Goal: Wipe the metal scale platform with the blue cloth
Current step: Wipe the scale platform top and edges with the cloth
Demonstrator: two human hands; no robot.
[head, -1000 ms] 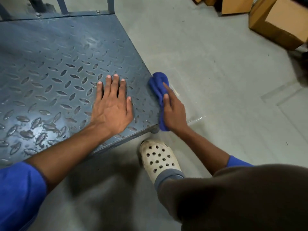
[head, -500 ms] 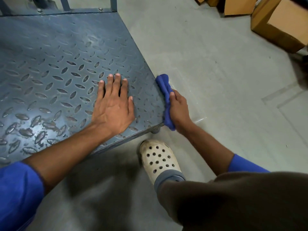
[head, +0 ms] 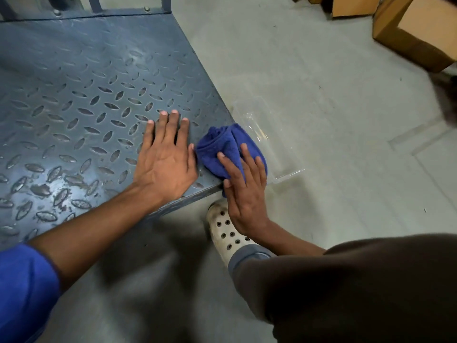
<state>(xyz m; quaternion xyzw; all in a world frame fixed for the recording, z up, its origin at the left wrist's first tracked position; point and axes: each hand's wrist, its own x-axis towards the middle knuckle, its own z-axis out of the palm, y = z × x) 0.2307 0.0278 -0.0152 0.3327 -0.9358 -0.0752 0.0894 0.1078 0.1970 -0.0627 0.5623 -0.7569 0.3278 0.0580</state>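
My right hand [head: 244, 194] presses flat-fingered on the blue cloth [head: 220, 149] at the platform [head: 86, 95] edge, left hand [head: 164, 164] spread flat beside it.

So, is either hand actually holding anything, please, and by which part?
Nothing gripped: right hand presses flat on the blue cloth; left hand rests on the platform.

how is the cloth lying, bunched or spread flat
Bunched: the cloth sits in thick rolled folds on the platform corner, pressed under the right hand, fingers flat.
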